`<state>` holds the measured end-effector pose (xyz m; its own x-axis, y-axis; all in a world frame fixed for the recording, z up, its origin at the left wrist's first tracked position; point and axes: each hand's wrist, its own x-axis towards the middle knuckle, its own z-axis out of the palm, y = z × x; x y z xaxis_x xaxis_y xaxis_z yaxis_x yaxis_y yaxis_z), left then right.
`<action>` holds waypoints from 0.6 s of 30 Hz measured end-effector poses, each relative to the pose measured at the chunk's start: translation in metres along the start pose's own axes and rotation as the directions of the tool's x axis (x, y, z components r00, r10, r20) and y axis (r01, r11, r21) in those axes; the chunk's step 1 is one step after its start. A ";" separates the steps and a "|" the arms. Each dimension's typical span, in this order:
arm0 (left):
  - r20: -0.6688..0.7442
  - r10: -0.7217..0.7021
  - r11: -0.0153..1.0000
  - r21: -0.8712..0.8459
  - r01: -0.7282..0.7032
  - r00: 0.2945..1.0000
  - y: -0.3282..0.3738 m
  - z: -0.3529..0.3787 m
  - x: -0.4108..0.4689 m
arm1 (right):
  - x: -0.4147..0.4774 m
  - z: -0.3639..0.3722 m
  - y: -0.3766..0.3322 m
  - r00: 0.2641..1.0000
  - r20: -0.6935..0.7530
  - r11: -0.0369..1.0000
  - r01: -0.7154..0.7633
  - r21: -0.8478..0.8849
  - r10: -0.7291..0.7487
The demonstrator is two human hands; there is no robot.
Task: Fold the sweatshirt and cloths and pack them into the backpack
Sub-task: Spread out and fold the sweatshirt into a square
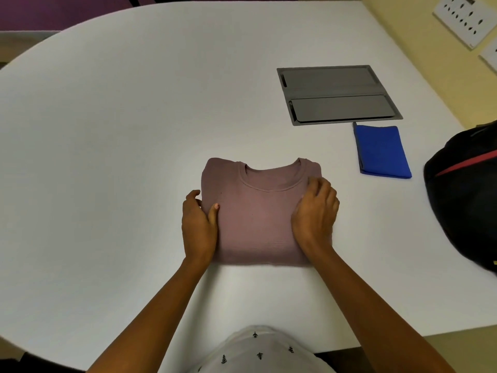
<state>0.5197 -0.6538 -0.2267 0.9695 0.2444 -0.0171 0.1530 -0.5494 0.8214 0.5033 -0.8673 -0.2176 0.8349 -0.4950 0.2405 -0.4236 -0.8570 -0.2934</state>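
I see the folded mauve sweatshirt (258,216) lying collar-up on the white table (121,130). My left hand (197,227) pinches its left edge, thumb on top. My right hand (316,211) covers the right edge, fingers curled on the fabric. A folded blue cloth (382,152) lies just below a grey hatch (338,94). The black backpack (468,200) sits at the far right.

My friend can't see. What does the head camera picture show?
A left hand and a right hand hold the sides of a folded pink sweatshirt on a white table. A folded blue cloth and a black backpack lie to its right.
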 end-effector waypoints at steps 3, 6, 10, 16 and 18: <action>0.028 -0.186 0.979 -0.079 0.188 0.982 0.013 -0.001 0.008 | 0.004 0.005 -0.002 0.996 0.042 0.996 -0.083 0.037 0.081; 0.125 -0.323 0.941 -0.060 0.332 0.938 0.015 -0.002 0.036 | 0.017 0.005 0.008 0.943 0.112 0.944 -0.322 0.067 0.314; 0.246 -0.334 0.918 -0.133 0.373 0.910 0.007 -0.001 0.074 | 0.030 -0.003 0.014 0.931 0.131 0.904 -0.361 0.227 0.339; 0.176 -0.064 0.998 -0.004 0.066 0.982 0.010 0.015 0.069 | 0.019 0.006 0.021 0.940 -0.042 0.907 -0.315 0.280 0.340; 0.205 -0.013 0.997 0.075 -0.002 0.979 0.005 0.021 0.072 | 0.016 0.013 0.025 0.924 0.017 0.907 -0.378 0.188 0.381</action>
<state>0.5945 -0.6556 -0.2352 0.9861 0.0828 -0.1444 0.1647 -0.6082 0.7765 0.5111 -0.8949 -0.2327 0.6162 -0.7819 0.0945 -0.6332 -0.5632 -0.5308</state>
